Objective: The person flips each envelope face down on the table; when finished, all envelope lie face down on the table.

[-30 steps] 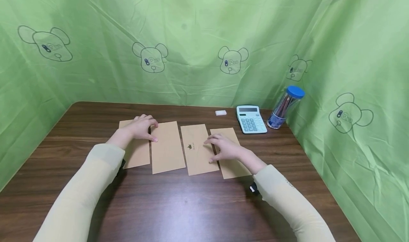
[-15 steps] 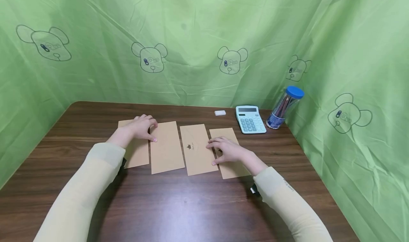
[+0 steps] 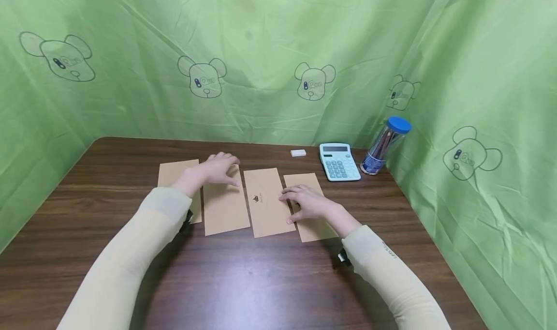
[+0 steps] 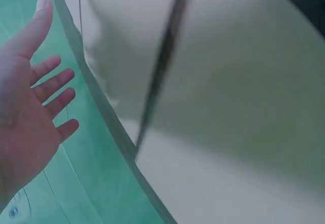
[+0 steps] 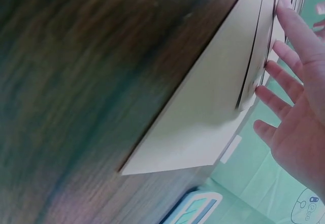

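Green curtain: backdrop (image 3: 261,112) on the far and side edges, printed with bear heads.
Wood-grain tabletop: dark, glossy near me (image 3: 243,281); everything loose sits on it.
Cream sleeves: mine (image 3: 115,267), reaching in from both sides.
Kraft envelopes: four, by look; no flap visible. Flat in a row mid-table, side by side with narrow gaps: far-left one (image 3: 176,167), second (image 3: 226,209), third (image 3: 271,214), fourth (image 3: 315,228).
Envelope handling: I judge them light, thin, fairly stiff, easily creased; smooth paper should slide on this surface. Best hold: thumb and fingertips on opposite long edges, or a fingertip under a near corner.
Left hand: above the second envelope (image 3: 213,169), thumb and fingers spread wide, holding nothing. Contact with the paper: cannot tell. Versus half a second ago: moved rightward off the far-left envelope, whose upper part now shows.
Right hand: across the third and fourth envelopes (image 3: 310,203), fingers loosely bent, thumb well apart from them, nothing gripped; touch uncertain. Versus half a second ago: practically the same spot; envelope row unchanged too.
Pencil tube: clear, blue-lidded (image 3: 384,146), standing at the far right, slim sticks inside.
Calculator: pale blue (image 3: 340,162), just left of the tube.
Eraser: small white block, probably an eraser (image 3: 298,153), left of the calculator.
Crown print: black (image 3: 256,199), on the third envelope; lettering beside it too small to read.
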{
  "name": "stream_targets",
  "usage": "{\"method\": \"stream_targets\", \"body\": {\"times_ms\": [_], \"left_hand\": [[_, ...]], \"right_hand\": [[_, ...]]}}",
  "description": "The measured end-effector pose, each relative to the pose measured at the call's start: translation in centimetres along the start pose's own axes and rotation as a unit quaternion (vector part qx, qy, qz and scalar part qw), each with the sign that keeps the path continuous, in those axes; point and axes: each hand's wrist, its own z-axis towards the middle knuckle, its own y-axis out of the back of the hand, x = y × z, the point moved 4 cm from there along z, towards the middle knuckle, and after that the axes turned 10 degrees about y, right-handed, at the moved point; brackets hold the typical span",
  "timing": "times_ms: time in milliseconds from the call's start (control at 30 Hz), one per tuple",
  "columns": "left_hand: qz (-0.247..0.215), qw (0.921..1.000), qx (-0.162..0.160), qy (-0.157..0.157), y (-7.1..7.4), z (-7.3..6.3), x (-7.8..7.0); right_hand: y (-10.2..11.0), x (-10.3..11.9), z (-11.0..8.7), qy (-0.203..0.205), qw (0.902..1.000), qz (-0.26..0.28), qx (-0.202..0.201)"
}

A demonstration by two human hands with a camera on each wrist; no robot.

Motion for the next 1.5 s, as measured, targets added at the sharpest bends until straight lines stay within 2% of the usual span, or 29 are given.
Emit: {"method": "stream_targets", "body": {"times_ms": [233,433,600,867,1133,1300,1500], "left_hand": [[-0.015,0.9996,0.021,-0.013,-2.0,1.3,-3.0],[0.002,0.9990,0.043,-0.006,-3.5,2.3,-3.8],[-0.001,0.9993,0.037,-0.006,-3.6,3.0,-4.2],[-0.019,0.9993,0.031,-0.008,-3.3,3.3,-4.3],[-0.050,0.9984,0.024,-0.010,-3.6,3.7,-3.5],[-0.072,0.9969,0.026,-0.016,-3.3,3.9,-3.4],[-0.063,0.9970,0.036,-0.027,-2.6,4.0,-3.3]], "right_hand": [[-0.1,0.0,0.0,0.003,1.0000,-0.003,0.000],[0.0,0.1,-0.1,-0.004,1.0000,-0.003,0.001],[0.3,0.2,-0.2,-0.005,1.0000,-0.001,-0.006],[0.6,0.5,-0.2,0.005,1.0000,-0.002,-0.002],[0.8,0.5,-0.3,0.011,0.9999,-0.004,0.009],[0.7,0.4,-0.4,0.008,0.9999,-0.009,0.011],[0.7,0.3,-0.2,0.008,0.9999,-0.007,0.010]]}}
